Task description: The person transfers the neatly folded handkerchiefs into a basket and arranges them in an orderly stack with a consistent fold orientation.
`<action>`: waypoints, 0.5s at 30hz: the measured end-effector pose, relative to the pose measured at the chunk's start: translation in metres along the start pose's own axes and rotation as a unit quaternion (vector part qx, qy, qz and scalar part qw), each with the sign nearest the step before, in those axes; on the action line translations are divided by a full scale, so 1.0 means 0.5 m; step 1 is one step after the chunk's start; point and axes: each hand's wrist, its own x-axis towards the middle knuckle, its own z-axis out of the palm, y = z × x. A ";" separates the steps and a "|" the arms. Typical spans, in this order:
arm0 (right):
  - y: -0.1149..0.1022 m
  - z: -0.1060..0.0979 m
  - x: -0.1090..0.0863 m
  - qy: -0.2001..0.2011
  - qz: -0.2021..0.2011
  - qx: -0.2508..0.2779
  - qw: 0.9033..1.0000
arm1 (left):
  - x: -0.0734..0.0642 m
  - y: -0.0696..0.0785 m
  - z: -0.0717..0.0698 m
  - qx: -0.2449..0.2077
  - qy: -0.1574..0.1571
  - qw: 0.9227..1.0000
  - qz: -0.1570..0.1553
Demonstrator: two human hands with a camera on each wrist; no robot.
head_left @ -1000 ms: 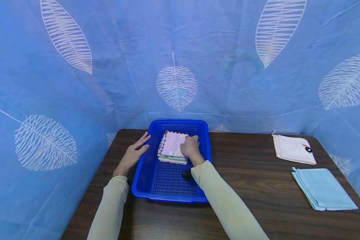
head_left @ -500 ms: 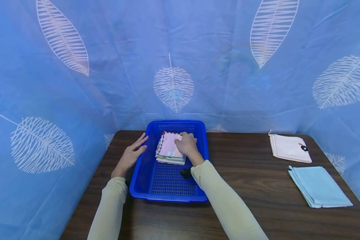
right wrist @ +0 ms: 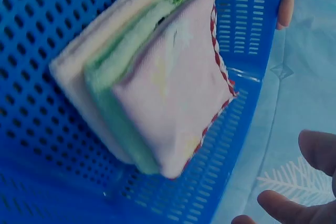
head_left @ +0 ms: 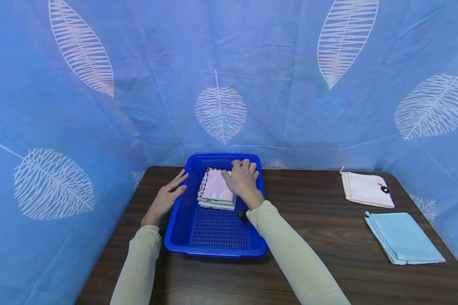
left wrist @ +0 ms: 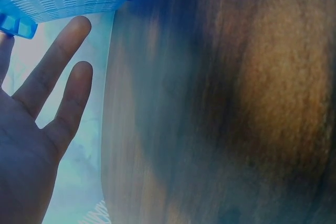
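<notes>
A stack of folded small towels lies in the blue plastic basket (head_left: 217, 252). On top is a pink towel (head_left: 215, 186) with a red-and-white edge, above a green towel (right wrist: 118, 124) and a pale pink towel (right wrist: 79, 61). My right hand (head_left: 244, 180) is over the stack's right side, fingers spread and holding nothing; in the right wrist view its fingers appear apart from the towels. At the basket's left rim is my left hand (head_left: 164, 202), fingers extended against the outer side. The stack's right edge is partly hidden by my right hand in the head view.
On the right of the dark wooden table (head_left: 309, 220) lie a folded white towel (head_left: 366, 190) with a black round mark and a folded light blue towel (head_left: 406, 237). A blue curtain (head_left: 290, 101) with white leaf prints stands behind the table.
My right hand has come off the pink towel, shifting slightly right with its fingers spreading. The left hand stays at the rim, and the towel stack keeps its place in the basket.
</notes>
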 end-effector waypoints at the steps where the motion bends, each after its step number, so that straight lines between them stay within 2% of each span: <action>1: 0.000 -0.005 -0.001 -0.005 -0.004 -0.008 1.000 | 0.000 0.000 0.000 -0.001 0.000 1.000 0.000; 10: 0.007 -0.036 -0.003 -0.054 -0.048 -0.046 0.996 | 0.003 -0.003 -0.002 -0.006 -0.006 1.000 -0.008; 15: 0.017 -0.047 -0.001 -0.058 -0.066 -0.079 0.993 | 0.002 -0.002 -0.002 -0.012 -0.007 1.000 -0.010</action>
